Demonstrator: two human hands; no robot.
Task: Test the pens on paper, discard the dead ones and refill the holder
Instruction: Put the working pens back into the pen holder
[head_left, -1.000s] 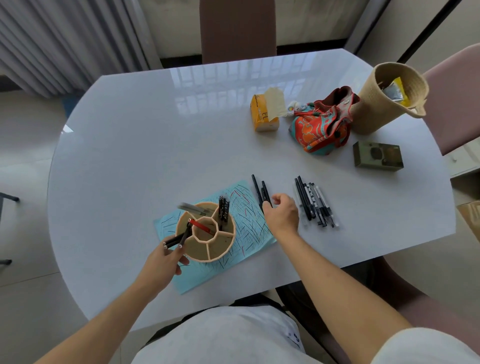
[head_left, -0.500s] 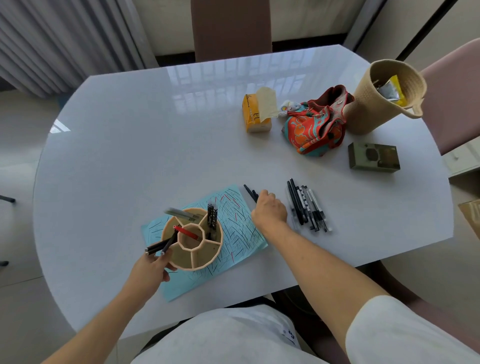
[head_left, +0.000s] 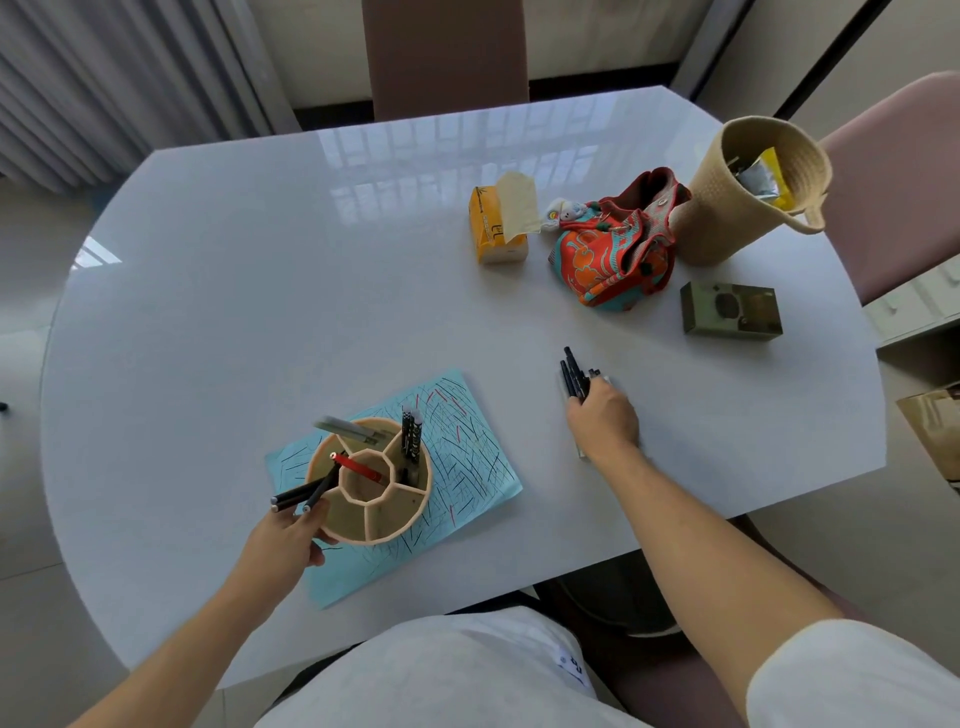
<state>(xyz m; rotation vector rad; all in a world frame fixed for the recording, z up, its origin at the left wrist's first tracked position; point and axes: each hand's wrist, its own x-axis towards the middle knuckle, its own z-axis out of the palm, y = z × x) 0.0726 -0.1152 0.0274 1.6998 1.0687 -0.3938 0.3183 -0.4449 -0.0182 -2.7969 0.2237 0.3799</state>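
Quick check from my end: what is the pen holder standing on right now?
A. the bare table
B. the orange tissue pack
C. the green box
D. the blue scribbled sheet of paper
D: the pen holder stands on the blue paper, whose scribbled surface shows all around its base, while the left hand touches its near-left rim.

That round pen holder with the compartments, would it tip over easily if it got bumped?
Probably not: the pen holder looks wide and low. The left hand also steadies its rim. But it stands on loose blue paper over a glossy table, so it might slide.
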